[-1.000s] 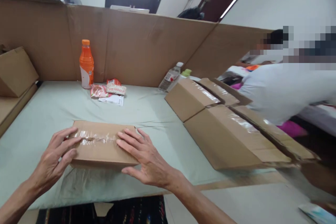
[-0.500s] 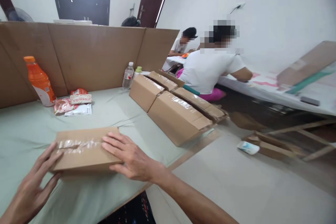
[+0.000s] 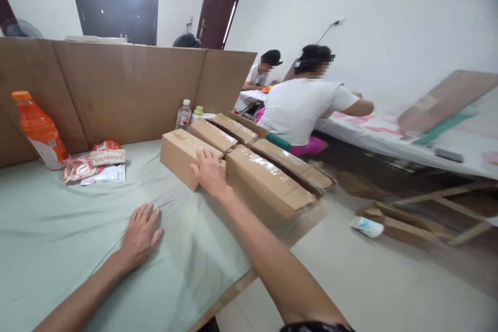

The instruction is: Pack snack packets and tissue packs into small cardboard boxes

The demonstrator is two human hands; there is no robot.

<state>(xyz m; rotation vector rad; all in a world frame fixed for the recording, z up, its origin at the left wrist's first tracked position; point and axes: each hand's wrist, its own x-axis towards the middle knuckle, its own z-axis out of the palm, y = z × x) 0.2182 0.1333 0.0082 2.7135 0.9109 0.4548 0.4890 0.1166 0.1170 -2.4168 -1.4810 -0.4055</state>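
Observation:
A closed cardboard box (image 3: 182, 158) sits against a row of similar taped boxes at the back right of the cloth-covered table. My right hand (image 3: 210, 170) is on its near right end, fingers over the top edge and thumb on the front face. My left hand (image 3: 140, 236) lies with fingers apart on the green cloth (image 3: 70, 238), holding nothing. Beside my right wrist stands a longer taped box (image 3: 268, 174). Behind it are two more boxes, one of them a taped box (image 3: 293, 161).
An orange bottle (image 3: 41, 132) and several snack packets (image 3: 95, 163) stand at the left. A clear water bottle (image 3: 183, 115) is behind the boxes, before a cardboard screen (image 3: 143, 98). A person in a white shirt (image 3: 295, 106) sits at another table. An open carton (image 3: 400, 225) lies at floor level.
The box has moved from the table's front to the back right, up against the others, with my right hand on it. My left hand has let go and now rests on the cloth.

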